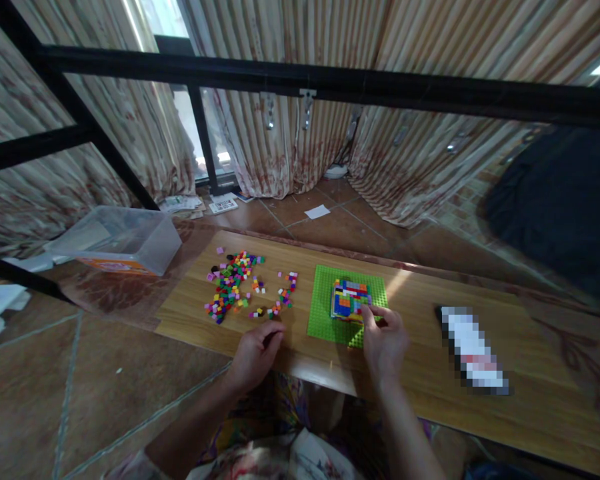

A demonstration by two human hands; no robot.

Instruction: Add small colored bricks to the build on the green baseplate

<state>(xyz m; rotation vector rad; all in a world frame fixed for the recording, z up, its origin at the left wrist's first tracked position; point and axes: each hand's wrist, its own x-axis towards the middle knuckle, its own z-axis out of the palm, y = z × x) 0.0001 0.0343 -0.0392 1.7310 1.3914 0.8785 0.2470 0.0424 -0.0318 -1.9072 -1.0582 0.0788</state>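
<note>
Wooden board (pixel 420 287), hands (pixel 386 343) near bricks (pixel 344 304), plastic box (pixel 156 240), orange label (pixel 117 267) illegible

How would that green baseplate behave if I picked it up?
The green baseplate is probably light, since it looks thin, though the colored brick build on it may add weight. It's unlikely to roll, being flat and square-cornered.

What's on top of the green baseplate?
On the green baseplate sits a flat, multicoloured brick build, with the right hand at its near right corner. The build covers the studs beneath it; the hand hides part of the plate.
</note>
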